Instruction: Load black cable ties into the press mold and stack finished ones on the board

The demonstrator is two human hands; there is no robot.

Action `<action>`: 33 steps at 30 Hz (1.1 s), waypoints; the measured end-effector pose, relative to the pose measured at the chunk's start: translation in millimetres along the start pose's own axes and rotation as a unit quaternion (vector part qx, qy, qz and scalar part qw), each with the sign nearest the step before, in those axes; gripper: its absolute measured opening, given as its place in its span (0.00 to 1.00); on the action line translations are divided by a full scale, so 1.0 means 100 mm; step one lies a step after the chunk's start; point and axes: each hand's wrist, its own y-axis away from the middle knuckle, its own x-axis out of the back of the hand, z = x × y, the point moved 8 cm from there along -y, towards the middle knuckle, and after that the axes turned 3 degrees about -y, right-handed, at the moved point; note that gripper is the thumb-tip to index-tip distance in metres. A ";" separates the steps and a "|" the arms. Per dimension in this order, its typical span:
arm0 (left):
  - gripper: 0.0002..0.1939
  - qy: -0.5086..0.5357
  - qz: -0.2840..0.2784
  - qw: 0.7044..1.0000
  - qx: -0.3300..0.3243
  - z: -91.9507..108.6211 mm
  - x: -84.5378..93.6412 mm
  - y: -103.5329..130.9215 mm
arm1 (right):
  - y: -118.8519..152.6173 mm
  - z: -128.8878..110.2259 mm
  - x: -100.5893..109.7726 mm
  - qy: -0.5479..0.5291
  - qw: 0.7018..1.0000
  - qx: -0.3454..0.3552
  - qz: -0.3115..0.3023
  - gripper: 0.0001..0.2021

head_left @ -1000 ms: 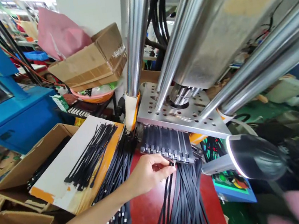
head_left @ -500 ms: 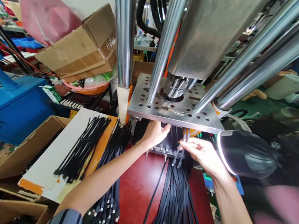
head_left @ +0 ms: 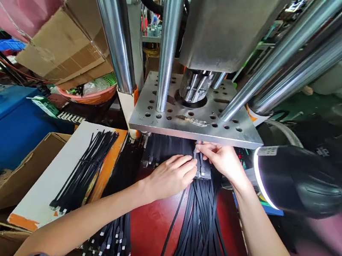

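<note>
My left hand (head_left: 176,174) lies palm down over the front of the fixture (head_left: 203,171), its fingers stretched out. What is beneath its palm is hidden. My right hand (head_left: 217,155) pinches a slim grey strip (head_left: 195,151) between thumb and fingers at the fixture's right part, below the press's steel plate; its exact kind I cannot make out. Black flat cables (head_left: 195,228) fan out from the fixture toward me over the red surface (head_left: 155,223). More black cables with pale connector ends (head_left: 111,241) hang to the left.
Just above my hands sits the drilled steel plate (head_left: 169,119) with thick chrome columns (head_left: 116,37). A black lamp (head_left: 299,181) with a lit rim stands close to my right forearm. At left, a cable bundle (head_left: 83,172) lies on a white board (head_left: 30,202) across a cardboard box (head_left: 34,167).
My left hand has moved from under the plate toward me and now lies over the fixture. My right hand has shifted slightly up and left with the grey strip. The camera view has shifted.
</note>
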 end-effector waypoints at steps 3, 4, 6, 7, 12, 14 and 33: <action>0.18 -0.031 -0.019 0.999 0.024 0.05 -0.04 0.00 | 0.03 0.01 -0.01 -0.015 1.000 -0.005 -0.005 0.26; 0.23 -0.036 -0.022 0.999 0.033 0.07 -0.04 0.01 | 0.03 0.00 -0.01 -0.015 1.000 -0.002 -0.004 0.26; 0.29 -0.044 -0.023 0.998 0.046 0.12 -0.05 0.01 | 0.03 -0.04 -0.01 -0.004 1.000 0.005 0.007 0.24; 0.30 -0.051 -0.022 0.997 0.056 0.14 -0.07 0.01 | 0.04 -0.07 0.01 0.007 1.000 0.009 0.018 0.22; 0.29 -0.118 -0.034 0.986 0.110 0.29 -0.19 0.02 | 0.32 -0.20 0.13 0.087 0.991 0.066 0.080 0.18; 0.31 -0.126 -0.038 0.984 0.120 0.33 -0.21 0.01 | 0.51 -0.29 0.08 0.168 0.975 0.136 0.055 0.18; 0.27 0.043 -0.113 0.972 0.201 -0.45 -0.25 -0.50 | 0.11 -0.36 -0.17 0.489 0.870 0.069 -0.004 0.26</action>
